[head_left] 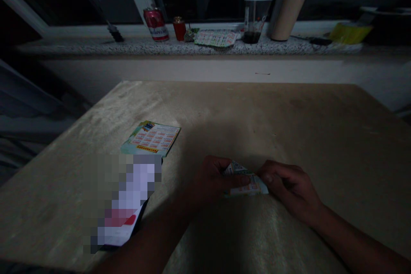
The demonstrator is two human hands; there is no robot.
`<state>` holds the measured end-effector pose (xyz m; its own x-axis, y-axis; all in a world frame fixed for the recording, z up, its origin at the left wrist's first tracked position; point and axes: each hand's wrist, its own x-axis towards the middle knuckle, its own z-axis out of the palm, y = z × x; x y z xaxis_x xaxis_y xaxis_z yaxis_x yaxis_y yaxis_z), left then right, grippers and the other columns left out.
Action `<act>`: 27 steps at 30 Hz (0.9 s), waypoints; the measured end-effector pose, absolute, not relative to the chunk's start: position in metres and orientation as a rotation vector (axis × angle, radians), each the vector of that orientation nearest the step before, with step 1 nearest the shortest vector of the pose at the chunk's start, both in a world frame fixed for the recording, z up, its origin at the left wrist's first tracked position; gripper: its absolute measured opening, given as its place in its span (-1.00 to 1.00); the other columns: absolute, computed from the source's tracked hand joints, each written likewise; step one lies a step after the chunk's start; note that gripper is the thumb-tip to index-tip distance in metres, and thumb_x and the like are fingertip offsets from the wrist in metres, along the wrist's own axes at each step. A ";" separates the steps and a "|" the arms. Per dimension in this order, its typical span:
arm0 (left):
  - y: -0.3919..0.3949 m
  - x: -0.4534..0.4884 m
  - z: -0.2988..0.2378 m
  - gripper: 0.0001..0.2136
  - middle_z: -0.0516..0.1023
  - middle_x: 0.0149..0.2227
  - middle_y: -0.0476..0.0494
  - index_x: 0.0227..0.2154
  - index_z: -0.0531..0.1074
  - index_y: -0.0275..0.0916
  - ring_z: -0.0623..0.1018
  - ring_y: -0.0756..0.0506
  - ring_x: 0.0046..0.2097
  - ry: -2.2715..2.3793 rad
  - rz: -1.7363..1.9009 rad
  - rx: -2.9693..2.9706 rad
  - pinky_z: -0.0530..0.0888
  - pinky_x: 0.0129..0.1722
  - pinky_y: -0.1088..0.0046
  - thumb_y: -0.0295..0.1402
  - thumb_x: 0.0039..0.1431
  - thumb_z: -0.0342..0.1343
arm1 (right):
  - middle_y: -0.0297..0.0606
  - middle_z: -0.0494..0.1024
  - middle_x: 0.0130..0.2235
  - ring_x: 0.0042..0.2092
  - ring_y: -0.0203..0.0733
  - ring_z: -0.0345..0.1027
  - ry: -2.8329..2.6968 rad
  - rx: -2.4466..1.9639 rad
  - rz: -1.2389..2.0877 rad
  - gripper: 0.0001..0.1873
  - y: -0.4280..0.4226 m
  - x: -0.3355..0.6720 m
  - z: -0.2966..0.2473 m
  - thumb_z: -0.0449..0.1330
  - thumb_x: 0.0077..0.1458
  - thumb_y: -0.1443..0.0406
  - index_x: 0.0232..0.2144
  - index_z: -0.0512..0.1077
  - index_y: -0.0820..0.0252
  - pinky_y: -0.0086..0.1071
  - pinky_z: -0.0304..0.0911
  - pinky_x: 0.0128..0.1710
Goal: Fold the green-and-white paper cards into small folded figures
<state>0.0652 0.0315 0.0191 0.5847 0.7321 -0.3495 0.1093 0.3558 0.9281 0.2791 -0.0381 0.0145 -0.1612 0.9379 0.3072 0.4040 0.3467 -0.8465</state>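
A small folded piece of printed paper point(245, 180) lies on the wooden table point(289, 120) near its front edge. My left hand point(213, 180) grips its left side with fingers curled over the folded top. My right hand point(287, 186) pinches its right end, thumb pressing on the paper. Both forearms reach in from the bottom of the view. The scene is dim.
A flat printed leaflet point(150, 138) lies to the left, with a blurred-out item point(125, 205) in front of it. On the stone windowsill point(96, 46) at the back stand a red can point(156, 24), a small red cup point(179, 28), another leaflet point(215, 37), a lidded drink cup point(256, 15) and a cardboard tube point(290, 2).
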 end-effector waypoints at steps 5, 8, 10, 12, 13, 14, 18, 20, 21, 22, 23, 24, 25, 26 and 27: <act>0.032 0.065 0.020 -0.73 0.51 -0.58 0.01 -0.51 0.59 -0.33 0.39 0.07 -0.57 0.882 0.475 1.192 0.28 -0.55 0.56 -0.19 -0.08 0.43 | -0.34 0.49 -0.48 -0.47 -0.31 0.39 -1.746 -1.162 0.656 -0.80 -0.038 0.278 0.015 0.17 0.30 0.33 -0.41 0.45 0.17 -0.45 0.29 -0.48; 0.031 0.066 0.021 -0.73 0.52 -0.56 0.00 -0.51 0.59 -0.32 0.41 0.06 -0.54 0.869 0.481 1.173 0.30 -0.53 0.56 -0.20 -0.08 0.43 | -0.33 0.49 -0.47 -0.47 -0.31 0.38 -1.779 -1.133 0.605 -0.84 -0.038 0.276 0.015 0.18 0.28 0.38 -0.39 0.44 0.18 -0.45 0.29 -0.46; 0.031 0.067 0.020 -0.73 0.52 -0.56 0.00 -0.52 0.59 -0.33 0.41 0.06 -0.55 0.869 0.479 1.160 0.29 -0.54 0.56 -0.20 -0.09 0.43 | -0.33 0.46 -0.48 -0.49 -0.32 0.34 -1.815 -1.131 0.560 -0.82 -0.038 0.275 0.014 0.17 0.28 0.40 -0.41 0.42 0.18 -0.44 0.25 -0.49; 0.031 0.067 0.019 -0.73 0.52 -0.57 0.00 -0.53 0.58 -0.33 0.41 0.06 -0.55 0.879 0.472 1.154 0.29 -0.54 0.56 -0.21 -0.11 0.44 | -0.34 0.42 -0.50 -0.51 -0.33 0.30 -1.843 -1.154 0.525 -0.78 -0.039 0.274 0.014 0.14 0.30 0.40 -0.43 0.38 0.18 -0.44 0.21 -0.52; 0.031 0.067 0.018 -0.74 0.52 -0.57 -0.01 -0.53 0.59 -0.32 0.41 0.06 -0.55 0.887 0.468 1.149 0.29 -0.53 0.55 -0.21 -0.11 0.44 | -0.34 0.41 -0.51 -0.52 -0.34 0.28 -1.850 -1.170 0.518 -0.76 -0.039 0.274 0.014 0.12 0.31 0.39 -0.44 0.37 0.18 -0.44 0.19 -0.53; 0.031 0.068 0.018 -0.73 0.53 -0.56 -0.01 -0.52 0.59 -0.32 0.41 0.06 -0.55 0.890 0.467 1.144 0.30 -0.53 0.55 -0.20 -0.11 0.44 | -0.35 0.39 -0.51 -0.52 -0.34 0.27 -1.854 -1.187 0.518 -0.75 -0.040 0.273 0.013 0.11 0.32 0.39 -0.45 0.36 0.17 -0.44 0.17 -0.54; 0.032 0.067 0.018 -0.71 0.52 -0.57 0.00 -0.51 0.59 -0.33 0.41 0.06 -0.56 0.880 0.460 1.140 0.29 -0.53 0.55 -0.18 -0.11 0.44 | -0.41 0.29 -0.56 -0.56 -0.36 0.18 -1.822 -1.259 0.594 -0.69 -0.040 0.273 0.013 0.10 0.35 0.32 -0.49 0.31 0.16 -0.45 0.11 -0.58; 0.032 0.067 0.019 -0.70 0.53 -0.55 -0.01 -0.50 0.59 -0.33 0.43 0.05 -0.55 0.882 0.453 1.131 0.31 -0.52 0.55 -0.18 -0.12 0.45 | -0.42 0.27 -0.56 -0.55 -0.35 0.17 -1.788 -1.267 0.670 -0.65 -0.039 0.274 0.014 0.09 0.36 0.26 -0.52 0.30 0.16 -0.45 0.11 -0.58; 0.032 0.066 0.019 -0.70 0.55 -0.54 -0.02 -0.49 0.59 -0.33 0.44 0.05 -0.54 0.880 0.448 1.125 0.32 -0.51 0.55 -0.17 -0.12 0.46 | -0.41 0.29 -0.56 -0.54 -0.35 0.18 -1.769 -1.257 0.714 -0.63 -0.039 0.274 0.014 0.07 0.38 0.24 -0.52 0.31 0.16 -0.45 0.12 -0.57; 0.032 0.066 0.019 -0.69 0.57 -0.52 -0.02 -0.48 0.60 -0.33 0.46 0.05 -0.53 0.873 0.443 1.116 0.34 -0.50 0.54 -0.17 -0.12 0.46 | -0.39 0.31 -0.55 -0.53 -0.33 0.21 -1.746 -1.239 0.760 -0.61 -0.039 0.275 0.015 0.03 0.39 0.22 -0.51 0.32 0.16 -0.44 0.14 -0.56; 0.032 0.066 0.019 -0.69 0.58 -0.51 -0.03 -0.47 0.60 -0.33 0.47 0.04 -0.53 0.862 0.433 1.107 0.34 -0.50 0.54 -0.16 -0.12 0.46 | -0.37 0.34 -0.53 -0.51 -0.32 0.24 -1.723 -1.217 0.806 -0.59 -0.039 0.276 0.015 -0.01 0.41 0.20 -0.50 0.35 0.17 -0.43 0.17 -0.54; 0.032 0.066 0.019 -0.69 0.59 -0.50 -0.03 -0.47 0.61 -0.33 0.47 0.04 -0.52 0.848 0.421 1.096 0.35 -0.50 0.54 -0.16 -0.12 0.47 | -0.35 0.38 -0.51 -0.49 -0.30 0.28 -1.703 -1.196 0.845 -0.57 -0.039 0.277 0.015 -0.04 0.43 0.20 -0.47 0.38 0.17 -0.42 0.21 -0.51; 0.032 0.066 0.019 -0.69 0.60 -0.50 -0.04 -0.46 0.61 -0.32 0.48 0.04 -0.52 0.835 0.410 1.080 0.35 -0.49 0.55 -0.16 -0.12 0.47 | -0.33 0.43 -0.49 -0.47 -0.28 0.32 -1.686 -1.179 0.871 -0.58 -0.039 0.278 0.015 -0.06 0.44 0.21 -0.44 0.41 0.17 -0.41 0.24 -0.49; 0.032 0.066 0.019 -0.69 0.60 -0.49 -0.04 -0.45 0.61 -0.32 0.49 0.04 -0.51 0.825 0.405 1.060 0.36 -0.48 0.55 -0.17 -0.13 0.48 | -0.31 0.47 -0.45 -0.44 -0.27 0.36 -1.675 -1.165 0.878 -0.62 -0.039 0.279 0.014 -0.04 0.43 0.23 -0.39 0.45 0.16 -0.41 0.28 -0.46; 0.032 0.067 0.019 -0.69 0.61 -0.49 -0.04 -0.45 0.61 -0.32 0.50 0.04 -0.51 0.816 0.404 1.038 0.36 -0.48 0.55 -0.17 -0.14 0.48 | -0.31 0.52 -0.42 -0.41 -0.27 0.40 -1.673 -1.154 0.860 -0.70 -0.039 0.280 0.013 0.01 0.41 0.26 -0.32 0.48 0.14 -0.41 0.31 -0.43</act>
